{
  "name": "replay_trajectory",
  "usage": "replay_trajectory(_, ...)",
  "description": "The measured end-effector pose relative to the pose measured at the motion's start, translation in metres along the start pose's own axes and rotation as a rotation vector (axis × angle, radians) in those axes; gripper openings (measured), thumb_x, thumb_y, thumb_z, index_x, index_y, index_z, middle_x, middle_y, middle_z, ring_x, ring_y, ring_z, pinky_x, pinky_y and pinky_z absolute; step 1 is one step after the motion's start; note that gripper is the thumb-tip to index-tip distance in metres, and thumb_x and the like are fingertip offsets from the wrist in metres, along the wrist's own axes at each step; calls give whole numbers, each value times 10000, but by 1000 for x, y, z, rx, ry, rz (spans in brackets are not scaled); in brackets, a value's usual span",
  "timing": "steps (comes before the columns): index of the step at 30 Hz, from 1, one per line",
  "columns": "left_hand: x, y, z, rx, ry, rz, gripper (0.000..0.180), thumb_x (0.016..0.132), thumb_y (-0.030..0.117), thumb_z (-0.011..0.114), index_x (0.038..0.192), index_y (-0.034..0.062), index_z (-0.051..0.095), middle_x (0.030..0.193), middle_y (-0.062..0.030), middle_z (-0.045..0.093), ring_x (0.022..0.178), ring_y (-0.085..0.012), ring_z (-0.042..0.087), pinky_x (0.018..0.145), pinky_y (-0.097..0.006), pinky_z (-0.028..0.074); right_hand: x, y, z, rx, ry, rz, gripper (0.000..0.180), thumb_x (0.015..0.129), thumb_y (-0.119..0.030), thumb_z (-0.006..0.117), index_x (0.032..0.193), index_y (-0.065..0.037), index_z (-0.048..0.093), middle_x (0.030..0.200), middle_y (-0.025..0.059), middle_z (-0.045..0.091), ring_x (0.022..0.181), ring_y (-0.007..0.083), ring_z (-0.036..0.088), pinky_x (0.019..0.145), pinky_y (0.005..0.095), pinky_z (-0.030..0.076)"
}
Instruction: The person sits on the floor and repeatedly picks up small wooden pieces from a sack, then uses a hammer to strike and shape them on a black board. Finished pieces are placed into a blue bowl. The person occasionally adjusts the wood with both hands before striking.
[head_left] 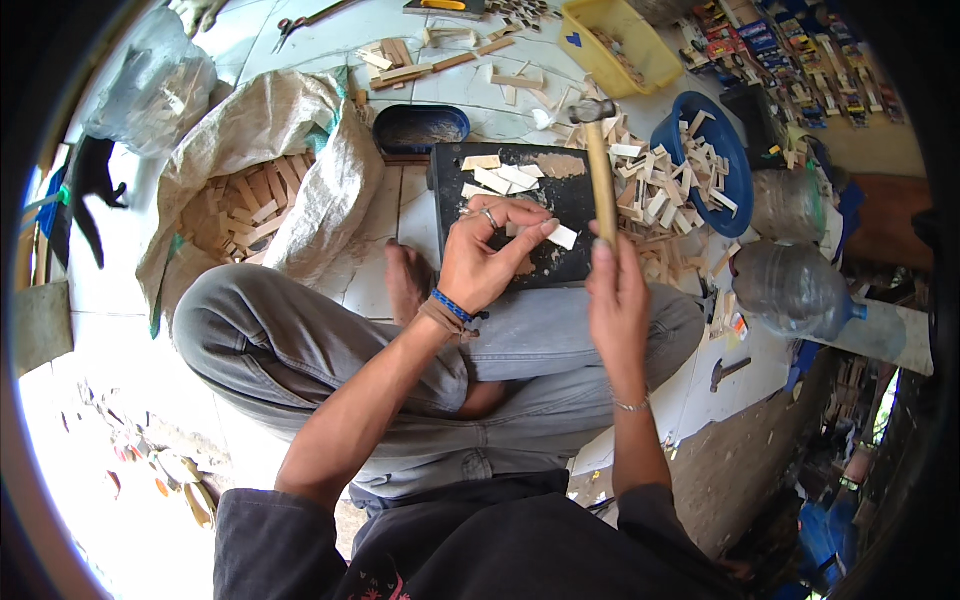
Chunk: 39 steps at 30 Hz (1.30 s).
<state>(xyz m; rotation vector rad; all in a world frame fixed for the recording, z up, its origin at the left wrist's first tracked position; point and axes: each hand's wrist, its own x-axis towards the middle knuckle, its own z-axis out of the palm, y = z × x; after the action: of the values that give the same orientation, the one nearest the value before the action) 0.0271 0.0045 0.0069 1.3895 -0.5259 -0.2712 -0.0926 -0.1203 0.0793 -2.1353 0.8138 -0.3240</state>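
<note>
Surroundings: scissors [300, 22] are lying on the white tiled floor [245, 45] at the far side. A spare hammer [730, 372] is lying at right, near a large clear bottle [795, 290] that is resting on its side. Loose wood pieces [645, 190] are crowding the right side of a black work block [447, 185]; crossed legs [560, 330] are bordering its near edge. Several pale strips [492, 180] are occupying its top.

Work in hand: one small flat pale piece [564, 237], roughly rectangular, is showing above the block's right part; whether it is touching the block cannot be told. Left hand [485, 255]: thumb and forefinger are pinching this piece. Right hand [617, 295]: fingers are grasping the wooden handle of a claw hammer [600, 150], whose metal head is pointing away from the person.

Containers: a whitish woven sack [335, 180], mouth open, is holding brown wood blocks [245, 205]. A blue basin [738, 160] is holding pale wood pieces [700, 170]. A yellow tub [655, 55] is holding small bits [620, 55].
</note>
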Motion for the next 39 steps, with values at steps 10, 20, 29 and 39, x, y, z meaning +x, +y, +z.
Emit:
replay_trajectory(10,-2,-3,-1,-26,40,-3,117,887,129,814,976,56,791,1058,-76,778,1030,-195,628,940,-335,488,-48,-15,-60,-368,-156,-406,533,1021,-41,597,1542,-76,489,1325,220,675,843,300,761,700,368,560)
replay_trajectory(20,-3,-3,1,-55,38,-1,135,891,152,814,986,59,795,1060,-82,774,1052,-198,621,911,-332,509,-64,-14,-68,-384,-129,-313,535,1009,-26,612,1531,-68,501,1319,205,685,950,302,775,758,349,586)
replay_trajectory(29,-5,-3,1,-84,37,-31,132,886,138,811,998,69,801,1050,-83,773,1056,-210,620,913,-339,516,-66,-7,-60,-331,-48,-366,498,1037,-48,575,1530,-69,505,1273,213,706,830,211,719,711,341,556)
replay_trajectory(39,-2,-5,-2,-12,31,9,136,868,119,832,991,69,803,1080,-73,781,1056,-188,659,982,-330,469,-50,-2,-39,-24,-18,-52,434,1076,-188,575,1482,-41,533,956,62,703,637,99,544,580,283,467)
